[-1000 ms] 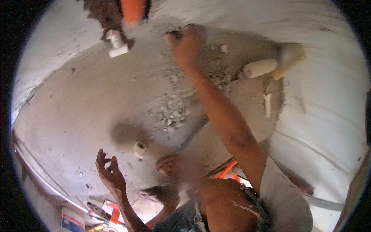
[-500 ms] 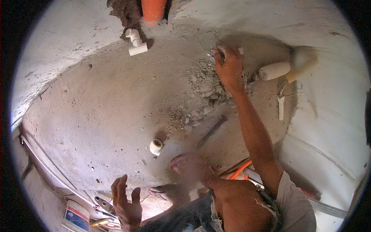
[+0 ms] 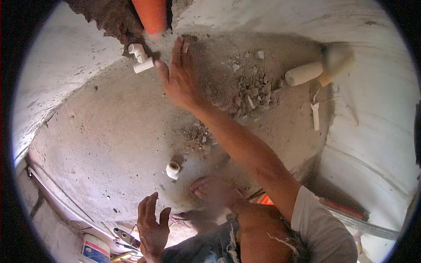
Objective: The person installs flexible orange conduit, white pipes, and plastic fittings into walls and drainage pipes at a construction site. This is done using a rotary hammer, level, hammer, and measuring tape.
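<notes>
My right hand (image 3: 180,81) reaches to the far side of the floor, fingers stretched out and thumb apart, holding nothing visible. Close to its thumb lies a white pipe fitting assembly (image 3: 141,59), and just beyond the fingertips stands an orange pipe (image 3: 151,17). To the right of this hand, broken rubble (image 3: 256,90) is heaped on the concrete. My left hand (image 3: 152,225) hovers low in the view near my knee, fingers apart and nothing in it. Between the hands, a white elbow fitting (image 3: 173,170) sits on the floor.
A white roller-shaped piece (image 3: 304,73) lies by the right wall, with a white-handled item (image 3: 315,116) below it. At bottom left are a white and blue tub (image 3: 95,249) and tools (image 3: 127,237). A thin pipe (image 3: 66,199) runs along the left edge. My bare foot (image 3: 210,188) rests nearby.
My right hand has moved left from the rubble's right side toward the orange pipe, and its fingers have straightened. The rubble's spread looks different. My left hand stays open, low in view.
</notes>
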Available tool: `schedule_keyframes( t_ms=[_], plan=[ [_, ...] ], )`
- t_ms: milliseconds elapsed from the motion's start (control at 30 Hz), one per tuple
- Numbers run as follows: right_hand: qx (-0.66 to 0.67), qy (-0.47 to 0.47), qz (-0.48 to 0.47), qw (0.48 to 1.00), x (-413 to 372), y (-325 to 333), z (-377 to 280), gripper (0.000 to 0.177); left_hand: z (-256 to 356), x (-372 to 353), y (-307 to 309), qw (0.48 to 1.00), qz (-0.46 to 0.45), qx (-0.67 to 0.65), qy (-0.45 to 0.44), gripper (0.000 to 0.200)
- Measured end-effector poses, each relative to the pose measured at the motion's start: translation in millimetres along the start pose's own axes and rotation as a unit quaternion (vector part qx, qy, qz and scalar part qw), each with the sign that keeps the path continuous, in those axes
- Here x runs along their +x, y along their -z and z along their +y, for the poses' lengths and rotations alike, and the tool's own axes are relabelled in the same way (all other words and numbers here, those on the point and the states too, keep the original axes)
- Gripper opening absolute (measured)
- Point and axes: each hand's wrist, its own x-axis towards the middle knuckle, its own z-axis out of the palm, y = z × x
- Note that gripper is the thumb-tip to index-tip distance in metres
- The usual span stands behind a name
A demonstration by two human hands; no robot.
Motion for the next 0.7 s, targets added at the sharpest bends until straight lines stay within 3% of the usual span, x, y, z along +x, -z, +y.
schedule_keyframes(
  t_ms=[200,267,400,500,567,700],
  plan=[
    [-0.177,0.047,0.061,0.981,5.8,-19.0,26.6,0.084,-2.3,5.1,-2.1,1.0,-0.004,-0.01,0.018,0.045],
    [-0.167,0.02,0.015,0.986,-1.3,-6.9,26.4,0.083,-3.9,5.6,-1.3,1.0,-0.002,-0.005,0.017,0.045],
    [-0.194,0.008,0.059,0.979,1.1,-9.6,35.2,0.082,-4.8,7.4,0.9,1.0,-0.004,0.007,0.014,0.043],
    [-0.101,0.0,0.056,0.993,0.9,-8.2,34.4,0.082,-5.3,6.8,0.2,1.0,0.004,0.013,0.005,0.042],
    [-0.211,-0.014,0.05,0.976,5.8,-6.7,39.4,0.079,-5.9,3.8,1.3,1.0,0.014,0.015,0.0,0.042],
    [-0.34,-0.117,-0.076,0.93,1.9,38.2,29.6,0.075,-9.1,-0.1,1.6,1.0,0.022,0.007,-0.001,0.041]
  ],
)
